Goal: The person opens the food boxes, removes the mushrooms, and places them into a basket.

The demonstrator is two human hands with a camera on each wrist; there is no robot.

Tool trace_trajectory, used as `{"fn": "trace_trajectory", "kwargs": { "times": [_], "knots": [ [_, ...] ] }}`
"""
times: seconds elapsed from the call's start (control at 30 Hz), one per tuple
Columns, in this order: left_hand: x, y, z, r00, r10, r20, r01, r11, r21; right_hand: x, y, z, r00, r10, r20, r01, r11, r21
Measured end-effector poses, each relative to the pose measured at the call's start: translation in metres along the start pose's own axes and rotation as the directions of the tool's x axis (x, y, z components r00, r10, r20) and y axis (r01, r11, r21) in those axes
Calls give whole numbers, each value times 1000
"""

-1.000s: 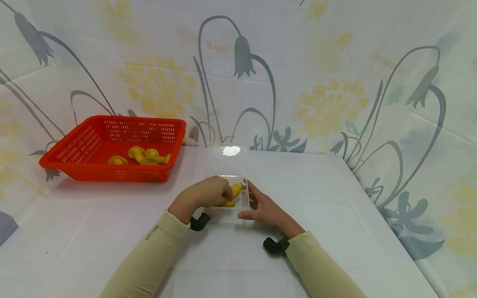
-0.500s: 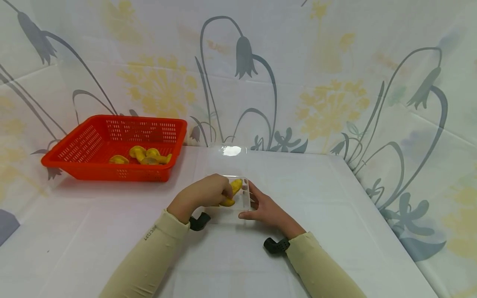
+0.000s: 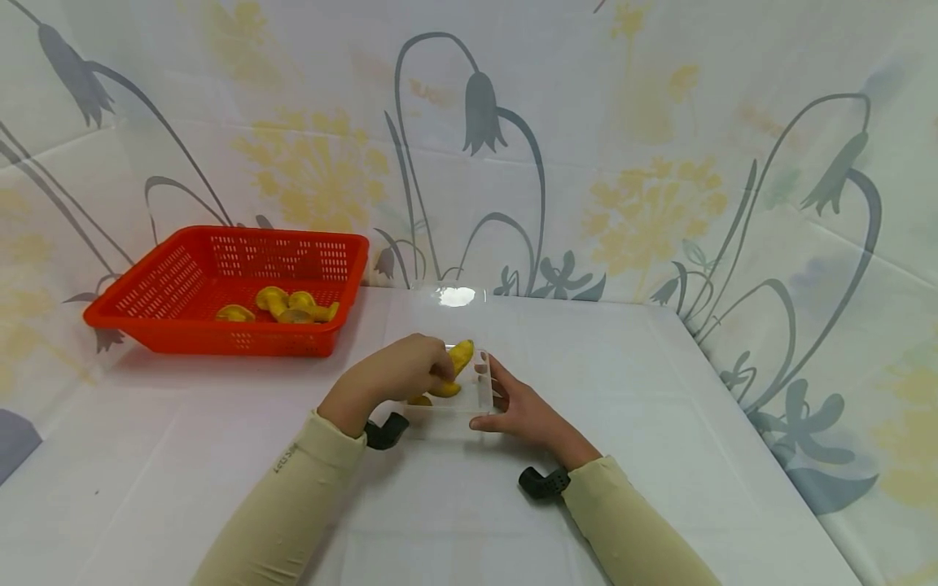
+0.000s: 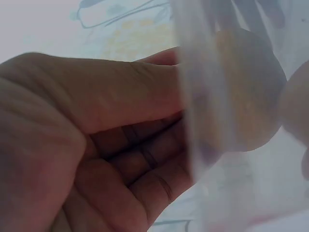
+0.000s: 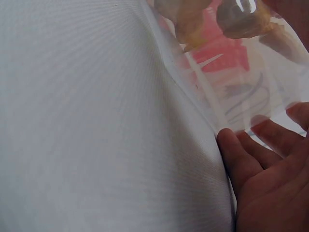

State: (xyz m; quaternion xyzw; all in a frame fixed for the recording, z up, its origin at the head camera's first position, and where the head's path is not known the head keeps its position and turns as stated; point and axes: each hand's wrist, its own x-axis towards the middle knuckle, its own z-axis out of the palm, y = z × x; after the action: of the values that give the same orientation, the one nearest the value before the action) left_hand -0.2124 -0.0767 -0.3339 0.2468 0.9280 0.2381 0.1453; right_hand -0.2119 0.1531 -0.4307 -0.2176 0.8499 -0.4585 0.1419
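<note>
In the head view, a clear plastic box (image 3: 469, 403) with several yellow mushrooms lies at the middle of the table. My left hand (image 3: 399, 366) reaches over its left side, fingers curled round a yellow mushroom (image 3: 462, 356). Through the hazy box wall, the left wrist view shows this mushroom (image 4: 248, 92) at the fingertips. Another yellow piece (image 3: 420, 400) peeks out under the hand. My right hand (image 3: 520, 411) holds the box's right end, thumb at the front corner, fingers along the side. Mushrooms (image 5: 241, 19) show through the plastic in the right wrist view.
A red perforated basket (image 3: 220, 340) with several yellow mushrooms (image 3: 295, 308) stands at the back left. Behind the box, its clear lid (image 3: 456, 297) lies folded open, catching glare. A floral cloth (image 3: 623, 122) hangs behind the white table (image 3: 659, 456).
My left hand has lifted slightly and drawn a little left with the mushroom, uncovering a yellow piece beneath it. The right hand stays put on the box.
</note>
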Motion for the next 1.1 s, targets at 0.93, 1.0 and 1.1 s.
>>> {"fn": "trace_trajectory", "kwargs": {
  "times": [0.93, 1.0, 1.1],
  "knots": [
    [-29, -14, -38, 982, 41, -186, -36, 999, 27, 0, 2, 0, 999, -39, -3, 39, 999, 17],
    [-32, -17, -41, 980, 32, -195, -29, 999, 18, 0, 3, 1, 999, -39, -4, 39, 999, 15],
    [-35, -22, -45, 975, 24, -220, -21, 1000, 15, 1, 3, 1, 999, -34, -7, 34, 999, 17]
  ]
}}
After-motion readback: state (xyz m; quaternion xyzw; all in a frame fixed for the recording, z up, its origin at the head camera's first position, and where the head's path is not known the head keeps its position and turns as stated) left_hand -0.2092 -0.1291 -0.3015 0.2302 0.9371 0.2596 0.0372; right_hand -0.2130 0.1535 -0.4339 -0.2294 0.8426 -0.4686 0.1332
